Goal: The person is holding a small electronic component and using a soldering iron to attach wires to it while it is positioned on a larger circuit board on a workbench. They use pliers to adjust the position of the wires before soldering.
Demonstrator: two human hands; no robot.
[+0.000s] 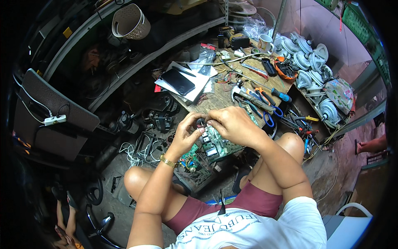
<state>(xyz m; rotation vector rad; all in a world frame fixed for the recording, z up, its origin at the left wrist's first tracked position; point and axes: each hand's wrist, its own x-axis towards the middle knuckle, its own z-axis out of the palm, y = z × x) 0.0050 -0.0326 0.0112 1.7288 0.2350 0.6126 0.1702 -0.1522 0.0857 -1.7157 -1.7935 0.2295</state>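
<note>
In the head view, my left hand (187,135) and my right hand (230,124) meet over a green circuit board (219,145) at the near edge of the wooden bench. My left fingers are closed round a small dark round part (200,122). My right fingers curl in against the same spot, their tips partly hidden. More boards and wires (188,159) lie lower, left of the board. A phone (178,81) rests on papers beyond my hands. A hammer, pliers, scissors (269,120) and a blue-handled screwdriver (282,94) lie to the right.
A power strip (55,120) hangs on a dark panel at left, below shelving with a woven basket (130,23). Pale plastic fixtures (315,58) pile at the right. Coiled white cable (134,153) lies on the floor. Other people's legs (66,220) and a foot (365,145) show at both sides.
</note>
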